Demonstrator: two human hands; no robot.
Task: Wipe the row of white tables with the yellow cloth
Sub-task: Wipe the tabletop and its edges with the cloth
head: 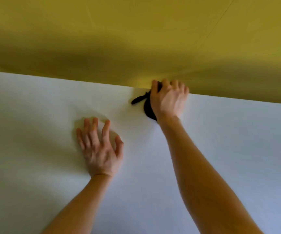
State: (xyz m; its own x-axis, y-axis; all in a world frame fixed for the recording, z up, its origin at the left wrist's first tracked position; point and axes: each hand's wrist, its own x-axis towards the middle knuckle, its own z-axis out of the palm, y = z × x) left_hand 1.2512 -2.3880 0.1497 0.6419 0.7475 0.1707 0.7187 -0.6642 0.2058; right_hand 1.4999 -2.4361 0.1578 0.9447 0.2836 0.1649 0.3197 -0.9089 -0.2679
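The right hand works the tabletop at its far edge, one o'clock, grip clamped on a cloth that looks dark, not yellow. The left hand rests splayed at eight o'clock. Progress is unclear, since no other tables show.

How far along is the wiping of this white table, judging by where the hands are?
Done: unclear; the smooth white table top shows no wet streaks or dirt. In hand: the right hand grips a bunched black cloth at the table's far edge, against the flat yellow wall; the left hand rests with spread fingers on the top. Left: only one table shows, so the row cannot be judged.
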